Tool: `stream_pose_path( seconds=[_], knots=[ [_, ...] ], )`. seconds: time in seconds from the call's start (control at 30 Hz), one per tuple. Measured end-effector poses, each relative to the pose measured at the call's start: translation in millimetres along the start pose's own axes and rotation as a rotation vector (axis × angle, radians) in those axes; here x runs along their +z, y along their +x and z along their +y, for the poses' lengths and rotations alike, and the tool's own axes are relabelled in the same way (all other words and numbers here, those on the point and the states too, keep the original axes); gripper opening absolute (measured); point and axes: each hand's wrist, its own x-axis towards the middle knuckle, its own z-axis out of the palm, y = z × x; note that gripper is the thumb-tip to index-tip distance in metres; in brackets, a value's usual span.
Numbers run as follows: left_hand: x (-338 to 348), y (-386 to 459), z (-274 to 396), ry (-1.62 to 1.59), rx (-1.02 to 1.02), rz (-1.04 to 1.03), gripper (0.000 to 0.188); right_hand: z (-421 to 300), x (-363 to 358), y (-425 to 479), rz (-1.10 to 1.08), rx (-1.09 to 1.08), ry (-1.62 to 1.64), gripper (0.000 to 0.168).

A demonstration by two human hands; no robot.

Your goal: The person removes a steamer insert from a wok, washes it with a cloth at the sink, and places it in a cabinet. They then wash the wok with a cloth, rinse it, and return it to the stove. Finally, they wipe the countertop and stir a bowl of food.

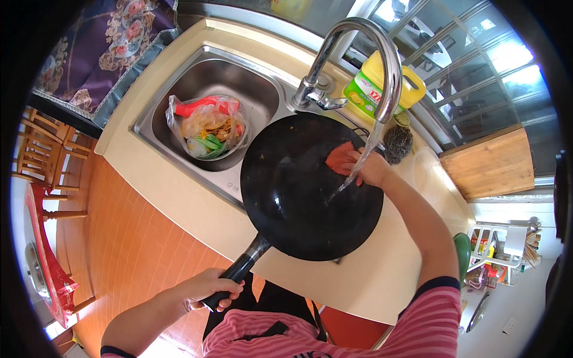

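Observation:
A large black wok (309, 215) lies over the right part of the stainless steel sink, its handle pointing down and left. My left hand (217, 288) grips the black handle (239, 268) near its end. Inside the wok, my right hand (369, 168) presses a reddish-orange cloth (341, 157) to the upper right of the inner surface. Water (370, 143) runs from the chrome faucet (389, 67) past my right fingers into the wok. A few small food bits stick to the wok's upper inner wall.
The left sink basin (264, 96) holds a bowl lined with a plastic bag of scraps (215, 127). Behind the faucet stand a yellow detergent jug (365, 91) and a steel wool scourer (398, 144). A wooden cutting board (490, 163) leans at the right.

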Motion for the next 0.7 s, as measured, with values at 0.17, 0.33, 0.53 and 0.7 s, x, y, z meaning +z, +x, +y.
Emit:
stream_pose_path(
  seconds=[0.17,0.33,0.53,0.7],
  knots=[
    [-3.0,2.7,-4.6,-0.063,0.006,-0.028,0.025,-62.7,-3.3,-58.1,-0.054,0.126,0.236,0.06],
    [-1.7,5.5,-1.5,-0.073,0.007,-0.067,0.027,-144.5,-17.4,-46.5,-0.1,0.245,0.831,0.046],
    [-1.4,4.6,3.1,-0.043,-0.01,-0.054,0.031,-141.6,32.4,42.6,0.5,0.148,0.594,0.041],
    [-0.1,3.9,3.6,-0.009,-0.026,-0.016,0.034,-67.0,49.2,62.3,0.484,0.186,0.151,0.063]
  ],
)
